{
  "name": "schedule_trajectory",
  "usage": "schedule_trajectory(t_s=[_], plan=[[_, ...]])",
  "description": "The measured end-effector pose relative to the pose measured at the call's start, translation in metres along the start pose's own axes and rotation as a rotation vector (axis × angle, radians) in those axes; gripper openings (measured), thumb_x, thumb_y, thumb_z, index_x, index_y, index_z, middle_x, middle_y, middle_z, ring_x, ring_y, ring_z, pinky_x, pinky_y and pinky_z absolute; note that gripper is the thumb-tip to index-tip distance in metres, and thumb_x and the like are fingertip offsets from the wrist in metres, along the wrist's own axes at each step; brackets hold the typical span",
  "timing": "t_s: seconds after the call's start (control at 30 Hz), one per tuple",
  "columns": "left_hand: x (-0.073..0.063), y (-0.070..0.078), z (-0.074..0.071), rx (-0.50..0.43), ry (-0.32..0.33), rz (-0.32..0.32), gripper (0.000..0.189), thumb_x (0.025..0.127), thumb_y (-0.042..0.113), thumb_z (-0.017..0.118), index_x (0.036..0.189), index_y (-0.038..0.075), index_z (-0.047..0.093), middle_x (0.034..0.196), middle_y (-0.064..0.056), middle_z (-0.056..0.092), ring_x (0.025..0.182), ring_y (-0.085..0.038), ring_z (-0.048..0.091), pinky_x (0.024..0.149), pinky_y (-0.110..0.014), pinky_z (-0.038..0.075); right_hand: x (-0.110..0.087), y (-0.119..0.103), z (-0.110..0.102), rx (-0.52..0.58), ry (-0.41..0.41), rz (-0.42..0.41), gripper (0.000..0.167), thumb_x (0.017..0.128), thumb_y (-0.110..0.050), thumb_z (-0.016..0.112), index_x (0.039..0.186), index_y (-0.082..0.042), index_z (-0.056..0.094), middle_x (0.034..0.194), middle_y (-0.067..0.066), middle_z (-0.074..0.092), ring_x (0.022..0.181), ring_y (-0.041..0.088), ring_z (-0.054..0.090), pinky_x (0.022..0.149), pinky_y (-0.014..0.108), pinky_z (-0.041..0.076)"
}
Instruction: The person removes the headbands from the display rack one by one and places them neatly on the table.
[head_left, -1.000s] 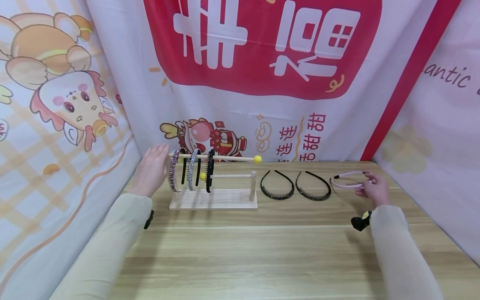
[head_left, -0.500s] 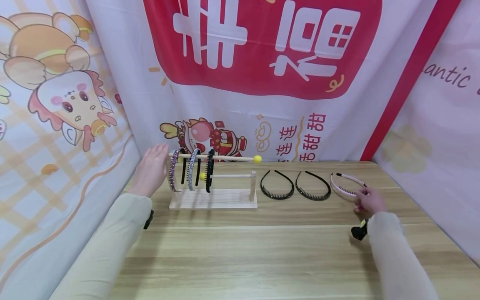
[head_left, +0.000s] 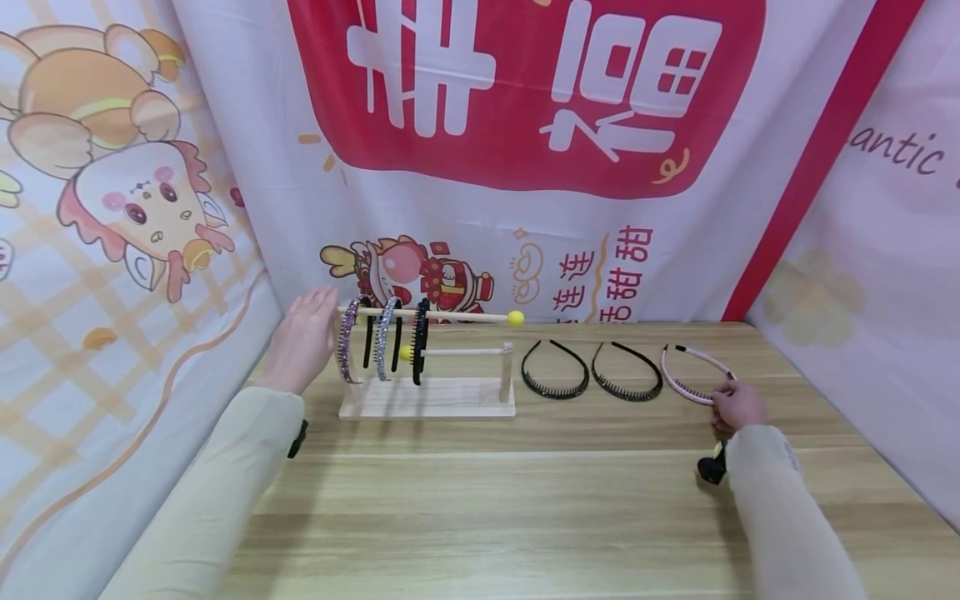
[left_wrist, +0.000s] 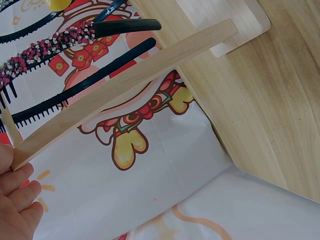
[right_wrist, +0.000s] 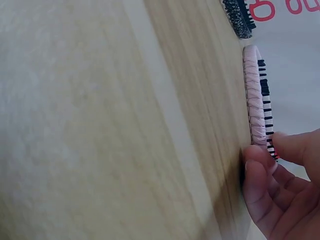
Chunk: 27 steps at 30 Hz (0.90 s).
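Observation:
A wooden headband stand (head_left: 427, 398) stands at the left of the table, with three headbands on its upper bar: a purple glittery one (head_left: 345, 342), a silver one (head_left: 383, 337) and a black one (head_left: 420, 342). My left hand (head_left: 303, 337) holds the top of the stand's left post (left_wrist: 125, 90); its fingertips show at the post's end in the left wrist view. At the right, my right hand (head_left: 740, 406) pinches the near right part of a pink wrapped headband (right_wrist: 255, 97) between thumb and fingers. This headband has dark comb teeth and lies at table level, its ends pointing away.
Two black toothed headbands (head_left: 555, 393) (head_left: 628, 395) lie side by side between the stand and the pink one. The stand's lower bar ends in a yellow ball (head_left: 406, 353), the upper bar in another (head_left: 516, 318). Printed cloth walls (head_left: 480, 208) enclose the table.
My right hand has moved left and nearer with the pink headband, turning it so its curve faces me, in line with the black ones. The left hand has stayed on the stand.

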<state>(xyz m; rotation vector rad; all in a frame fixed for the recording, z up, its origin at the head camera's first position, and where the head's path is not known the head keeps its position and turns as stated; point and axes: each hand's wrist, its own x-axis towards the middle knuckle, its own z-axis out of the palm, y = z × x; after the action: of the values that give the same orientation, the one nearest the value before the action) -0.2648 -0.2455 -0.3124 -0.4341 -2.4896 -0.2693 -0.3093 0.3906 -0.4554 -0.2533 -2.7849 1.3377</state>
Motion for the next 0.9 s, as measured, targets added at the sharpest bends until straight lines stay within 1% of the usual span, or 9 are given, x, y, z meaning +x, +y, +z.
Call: schedule_trajectory(t_s=[0.1, 0.17, 0.27, 0.33, 0.4, 0.57, 0.73, 0.83, 0.9], plan=[[0.000, 0.001, -0.001, -0.002, -0.001, -0.002, 0.037, 0.096, 0.004, 0.044, 0.128, -0.013, 0.042, 0.131, -0.030, 0.042, 0.122, -0.044, 0.037, 0.108, -0.050, 0.020, -0.002, -0.005, -0.002, -0.004, 0.024, 0.018, 0.027, 0.089, -0.006, 0.041, 0.108, 0.012, 0.047, 0.059, 0.004, 0.054, 0.047, 0.015, 0.056, 0.044, 0.029, 0.051], [0.000, 0.001, -0.001, -0.004, -0.005, -0.003, 0.037, 0.096, 0.005, 0.044, 0.128, -0.013, 0.042, 0.132, -0.030, 0.041, 0.123, -0.044, 0.037, 0.108, -0.050, 0.020, -0.003, -0.010, -0.004, -0.053, 0.054, -0.001, 0.027, 0.090, -0.009, 0.041, 0.109, 0.010, 0.049, 0.063, 0.005, 0.054, 0.051, 0.015, 0.054, 0.048, 0.029, 0.048], [0.000, 0.000, -0.001, -0.004, -0.013, -0.006, 0.037, 0.096, 0.005, 0.043, 0.129, -0.013, 0.041, 0.132, -0.030, 0.041, 0.123, -0.044, 0.036, 0.108, -0.050, 0.019, -0.002, -0.020, -0.007, -0.092, 0.101, -0.046, 0.030, 0.091, -0.012, 0.042, 0.110, 0.009, 0.050, 0.067, 0.009, 0.056, 0.052, 0.015, 0.054, 0.050, 0.029, 0.046], [0.000, 0.001, -0.001, -0.007, -0.021, -0.012, 0.038, 0.097, 0.006, 0.042, 0.129, -0.013, 0.040, 0.133, -0.030, 0.040, 0.124, -0.044, 0.036, 0.109, -0.049, 0.019, 0.000, -0.026, -0.008, -0.082, 0.112, -0.081, 0.031, 0.091, -0.013, 0.043, 0.111, 0.010, 0.050, 0.071, 0.013, 0.058, 0.052, 0.014, 0.055, 0.050, 0.028, 0.049], [0.000, 0.001, -0.001, -0.009, -0.034, -0.020, 0.038, 0.097, 0.007, 0.041, 0.130, -0.013, 0.040, 0.134, -0.030, 0.039, 0.124, -0.044, 0.035, 0.109, -0.049, 0.017, 0.003, -0.034, -0.010, -0.035, 0.108, -0.096, 0.033, 0.092, -0.013, 0.044, 0.113, 0.012, 0.048, 0.075, 0.017, 0.060, 0.050, 0.014, 0.058, 0.048, 0.028, 0.053], [-0.001, 0.002, -0.003, -0.009, -0.053, -0.033, 0.039, 0.098, 0.009, 0.040, 0.131, -0.012, 0.039, 0.135, -0.029, 0.037, 0.126, -0.043, 0.033, 0.110, -0.048, 0.015, 0.005, -0.064, -0.014, 0.007, 0.097, -0.140, 0.040, 0.093, -0.015, 0.043, 0.122, 0.013, 0.044, 0.090, 0.025, 0.058, 0.053, 0.013, 0.059, 0.050, 0.028, 0.055], [-0.001, 0.002, -0.004, -0.004, -0.052, -0.030, 0.039, 0.097, 0.008, 0.041, 0.131, -0.012, 0.039, 0.135, -0.029, 0.038, 0.126, -0.043, 0.033, 0.110, -0.047, 0.016, 0.005, -0.099, -0.018, 0.026, 0.106, -0.205, 0.041, 0.094, -0.017, 0.044, 0.123, 0.014, 0.043, 0.094, 0.029, 0.056, 0.054, 0.015, 0.061, 0.052, 0.027, 0.056], [-0.001, 0.003, -0.004, -0.001, -0.044, -0.024, 0.038, 0.097, 0.007, 0.042, 0.130, -0.013, 0.040, 0.134, -0.029, 0.039, 0.125, -0.043, 0.034, 0.110, -0.048, 0.017, 0.004, -0.120, -0.020, 0.012, 0.094, -0.214, 0.044, 0.096, -0.022, 0.044, 0.125, 0.010, 0.043, 0.098, 0.028, 0.056, 0.061, 0.023, 0.063, 0.054, 0.027, 0.056], [-0.001, 0.003, -0.005, 0.000, -0.038, -0.020, 0.038, 0.097, 0.006, 0.042, 0.129, -0.013, 0.040, 0.133, -0.030, 0.039, 0.124, -0.043, 0.034, 0.109, -0.048, 0.017, 0.003, -0.134, -0.020, 0.000, 0.087, -0.217, 0.045, 0.096, -0.025, 0.044, 0.127, 0.007, 0.042, 0.102, 0.028, 0.055, 0.066, 0.028, 0.064, 0.057, 0.030, 0.056]])
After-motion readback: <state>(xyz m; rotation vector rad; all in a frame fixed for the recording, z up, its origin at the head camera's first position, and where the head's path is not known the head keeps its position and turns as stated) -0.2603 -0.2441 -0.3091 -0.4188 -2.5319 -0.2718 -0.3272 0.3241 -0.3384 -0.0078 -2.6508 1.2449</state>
